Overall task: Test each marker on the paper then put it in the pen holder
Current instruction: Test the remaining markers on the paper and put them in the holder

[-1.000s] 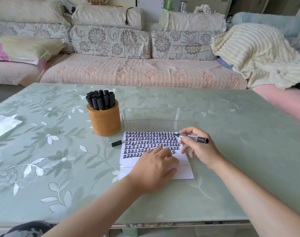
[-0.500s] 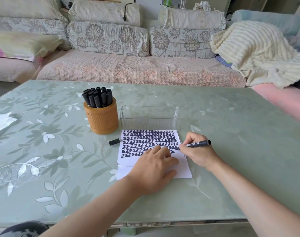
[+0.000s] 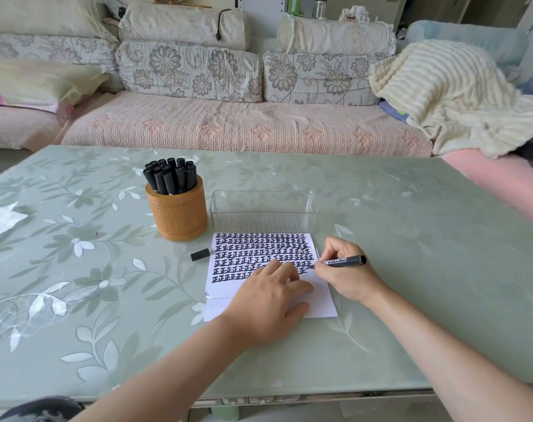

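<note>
**Marker tip on the paper, left hand pinning the sheet**

The right hand (image 3: 343,274) pinches a black marker (image 3: 344,261) between thumb and curled fingers, the barrel lying nearly level and pointing right, its tip touching the paper (image 3: 225,289) at the right end of a row of black marks. The paper lies on the table (image 3: 426,269), most of its upper part filled with rows of dark characters, the lower part blank. The left hand (image 3: 268,303) rests flat on the sheet, fingers straight and close together, covering its lower middle and the ends of the last rows.

The cap (image 3: 200,254) lies on the table just left of the paper, apart from it. Behind the cap stands the holder (image 3: 178,213), an orange-brown round cup packed with black markers (image 3: 171,178) standing upright. A clear plastic box (image 3: 262,208) sits just beyond the paper's far edge, right of the holder. A sofa (image 3: 228,126) with flowered cushions runs along the far side of the table, with a cream blanket (image 3: 447,95) heaped at its right end.
</note>
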